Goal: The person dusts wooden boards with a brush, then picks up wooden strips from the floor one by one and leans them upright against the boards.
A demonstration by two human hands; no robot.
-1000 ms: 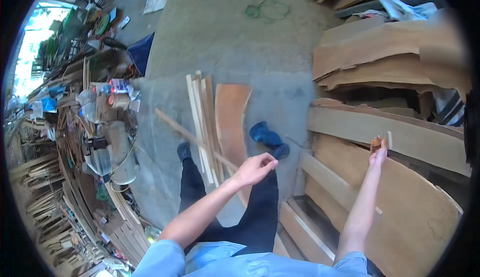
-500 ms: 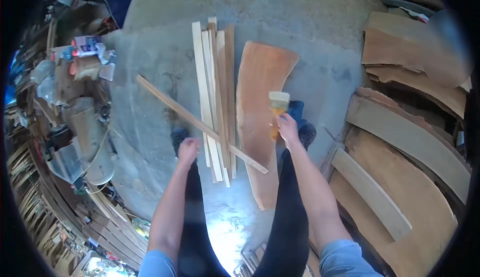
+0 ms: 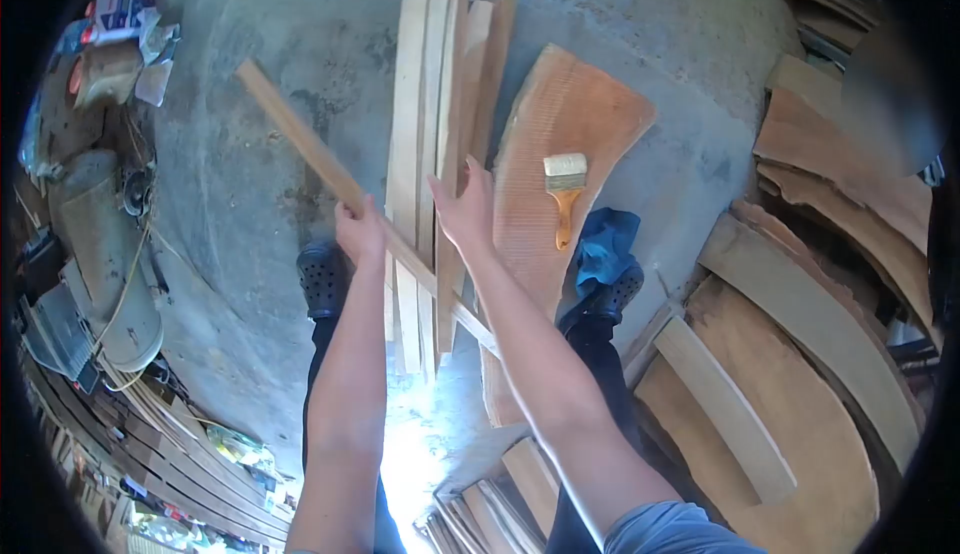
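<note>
My left hand (image 3: 362, 234) is closed around a narrow wooden strip (image 3: 300, 144) that slants across the other strips. A bundle of long wooden strips (image 3: 408, 94) lies on the floor, some pale and some browner. Above its brown strips is my right hand (image 3: 465, 204), thumb and fingers apart, holding nothing; whether it touches them I cannot tell. To the right, a curved reddish-brown board (image 3: 580, 94) lies flat. On that board rests a paintbrush (image 3: 565, 194) with pale bristles and an orange-brown handle. My right forearm hides part of the board and the slanted strip's lower end.
A blue cloth (image 3: 605, 244) lies by my right shoe (image 3: 615, 294); my left shoe (image 3: 322, 279) is left of the strips. Large curved boards (image 3: 800, 384) are stacked at right. Clutter with a grey cylinder (image 3: 115, 254) lines the left. Wood pieces (image 3: 500, 494) lie between my legs.
My right hand has let go of the paintbrush, now on the curved board, and moved left over the strips. My left hand has taken hold of the slanted strip. The view has shifted closer.
</note>
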